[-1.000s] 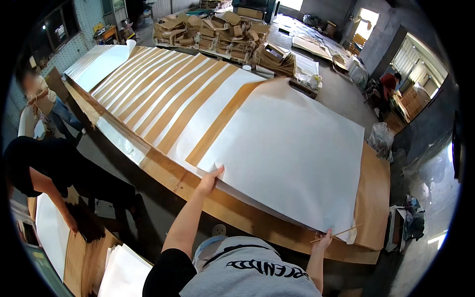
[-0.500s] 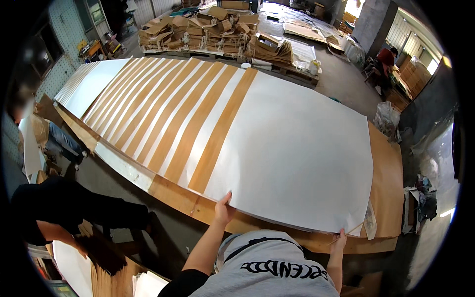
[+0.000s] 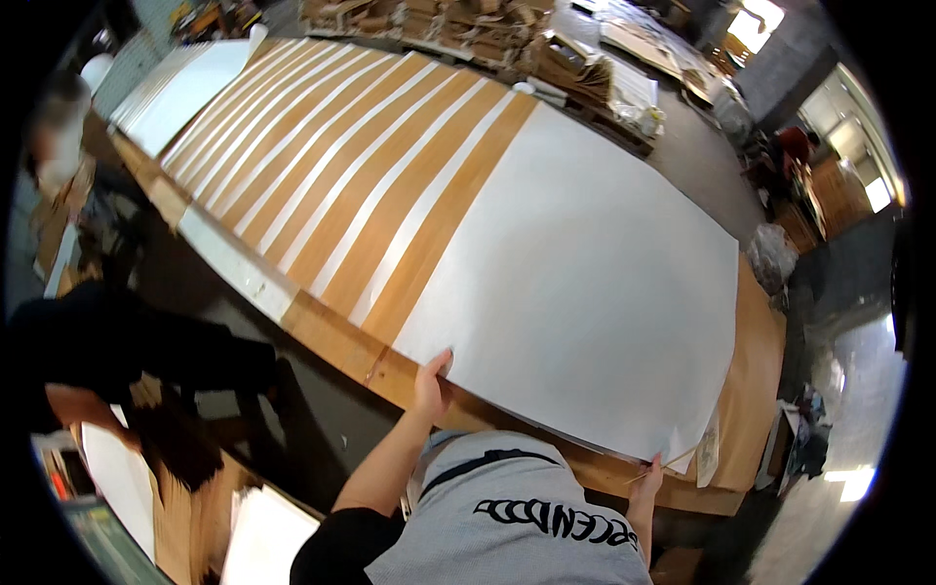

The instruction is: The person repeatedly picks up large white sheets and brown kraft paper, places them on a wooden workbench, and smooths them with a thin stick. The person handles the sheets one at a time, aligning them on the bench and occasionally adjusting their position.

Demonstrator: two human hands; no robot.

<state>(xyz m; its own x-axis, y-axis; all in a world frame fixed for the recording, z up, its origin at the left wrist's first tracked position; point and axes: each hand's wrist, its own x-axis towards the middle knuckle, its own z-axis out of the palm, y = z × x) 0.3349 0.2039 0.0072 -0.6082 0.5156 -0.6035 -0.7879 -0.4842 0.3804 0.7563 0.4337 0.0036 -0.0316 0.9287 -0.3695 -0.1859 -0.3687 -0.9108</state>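
A large white sheet point(image 3: 585, 292) lies over the near right part of a long work table. My left hand point(image 3: 432, 387) is closed on its near edge, thumb on top, close to its left corner. At the sheet's near right corner, my right hand point(image 3: 647, 475) pinches the edge and also holds a thin wooden stick point(image 3: 639, 477). Left of the sheet, overlapping brown and white sheets point(image 3: 336, 234) fan out in a row of stripes. A small translucent flat piece point(image 3: 709, 453) rests by the right corner, on the brown surface point(image 3: 756, 390).
A co-worker in dark clothes point(image 3: 136, 351) stands at left beside stacked sheets point(image 3: 200, 507). Another person point(image 3: 68, 127) is at the table's far left. Piled brown sheets point(image 3: 468, 29) sit beyond the table. Plastic bags point(image 3: 773, 255) lie at right, and a further person point(image 3: 792, 151) is behind.
The view has tilted and turned. A wider brown strip now shows along the white sheet's left edge. Both hands keep their hold on the sheet.
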